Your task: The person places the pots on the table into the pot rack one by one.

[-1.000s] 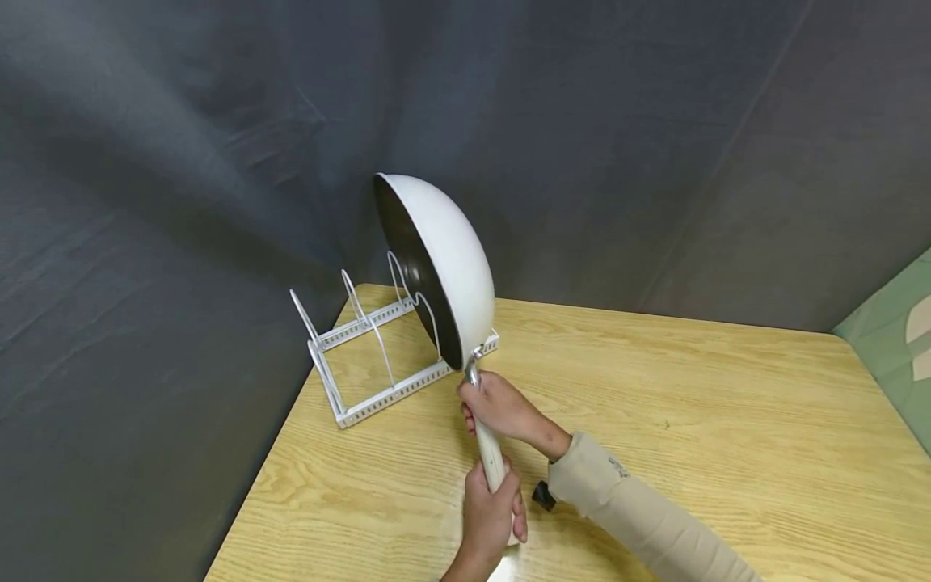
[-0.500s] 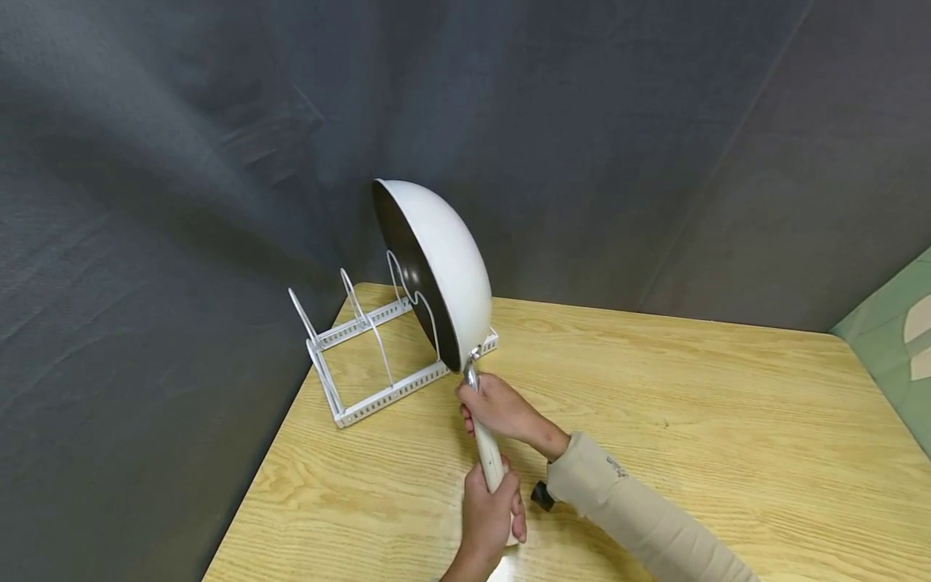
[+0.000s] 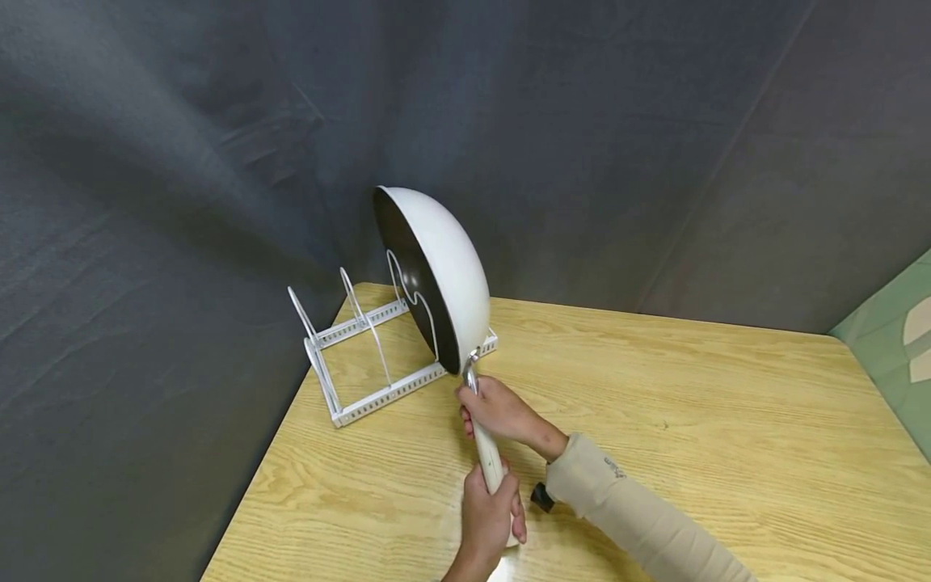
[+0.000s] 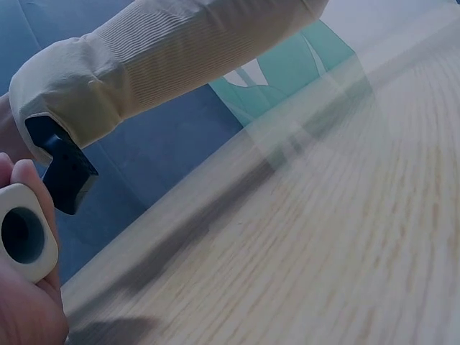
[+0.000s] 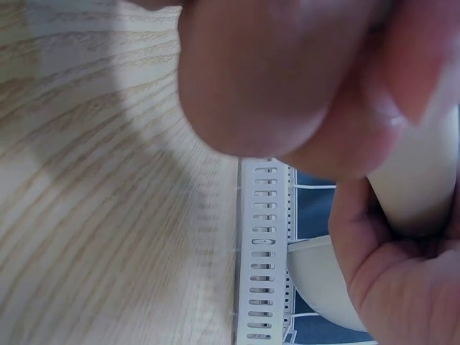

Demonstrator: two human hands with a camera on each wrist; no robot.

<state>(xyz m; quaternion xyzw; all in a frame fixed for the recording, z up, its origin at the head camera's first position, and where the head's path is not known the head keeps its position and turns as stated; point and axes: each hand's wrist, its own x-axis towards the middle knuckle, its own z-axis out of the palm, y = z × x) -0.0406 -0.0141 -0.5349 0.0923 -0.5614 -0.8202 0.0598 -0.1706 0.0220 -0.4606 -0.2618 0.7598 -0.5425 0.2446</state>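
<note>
A large wok [image 3: 458, 275], white outside and dark inside, stands on its edge in the right end of a white wire pan rack [image 3: 393, 394]. Its dark inside faces left, behind a wavy wire divider. My right hand [image 3: 498, 408] grips the pale handle close to the metal neck. Lower down, my left hand [image 3: 489, 513] holds the handle's end, thumb lying along it. In the left wrist view, the hollow handle end [image 4: 49, 251] pokes out of the left hand. In the right wrist view, blurred fingers cover the top, and the wok's contact with the rack is partly hidden.
Two more wire dividers [image 3: 374, 331] rise from the rack's left part. A wood-grain table [image 3: 698, 428] extends to the right. Dark cloth [image 3: 582, 145] hangs behind and to the left. A black device [image 3: 541, 496] sits at the right sleeve's cuff [image 3: 575, 461].
The wok's top rim has sunk slightly, a little more with each frame. Both hands keep their grip on the handle and have hardly shifted.
</note>
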